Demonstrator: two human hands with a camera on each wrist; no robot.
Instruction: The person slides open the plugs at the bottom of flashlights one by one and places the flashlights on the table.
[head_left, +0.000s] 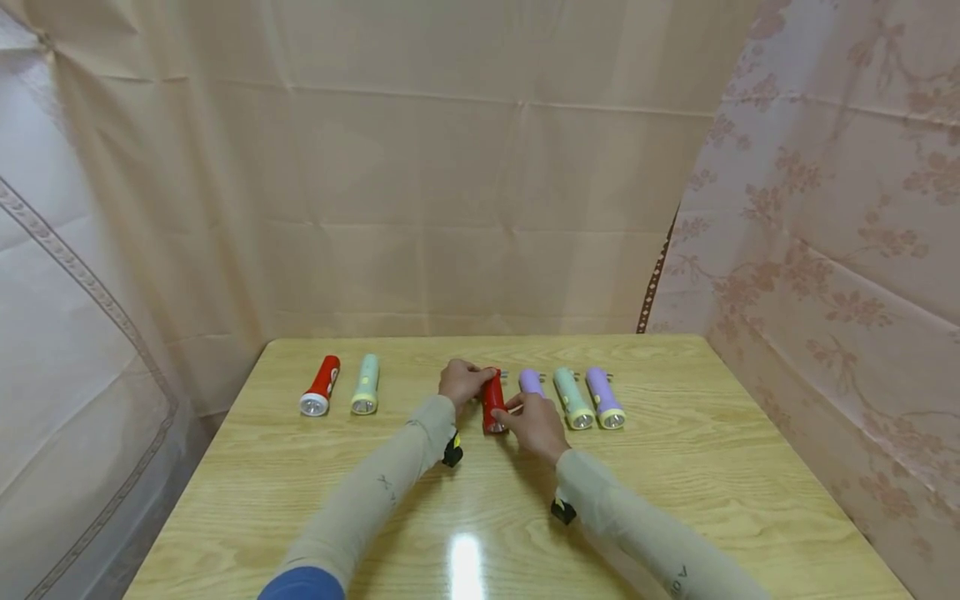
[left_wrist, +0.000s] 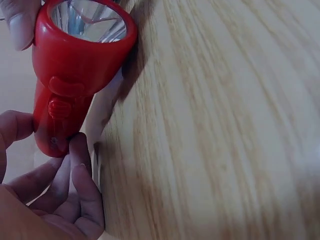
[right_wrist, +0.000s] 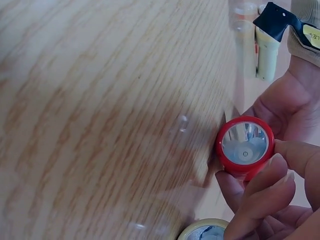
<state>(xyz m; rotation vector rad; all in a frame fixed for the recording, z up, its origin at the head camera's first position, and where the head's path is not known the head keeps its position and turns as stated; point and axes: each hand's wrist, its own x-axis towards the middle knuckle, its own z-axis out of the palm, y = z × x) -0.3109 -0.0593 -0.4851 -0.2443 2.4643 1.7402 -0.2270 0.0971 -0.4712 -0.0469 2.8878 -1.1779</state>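
Observation:
A red flashlight (head_left: 492, 400) lies on the wooden table with its lens end toward me. At its far end, my left hand (head_left: 460, 383) grips the narrow tail between thumb and fingers. My right hand (head_left: 538, 425) pinches the flashlight near its wide head from the right. The left wrist view shows the red body (left_wrist: 75, 65) with a slide switch on it. Facing the right wrist camera is the round clear lens (right_wrist: 245, 142) in its red rim. Beside my right hand is a purple flashlight (head_left: 531, 381), its front part hidden by that hand.
Right of my hands lie a mint green flashlight (head_left: 573, 398) and another purple flashlight (head_left: 604, 398). To the left lie a red flashlight with a white rim (head_left: 322, 383) and a mint green flashlight (head_left: 366, 383). Curtains (head_left: 465, 208) hang behind the table (head_left: 420, 533) and along both sides.

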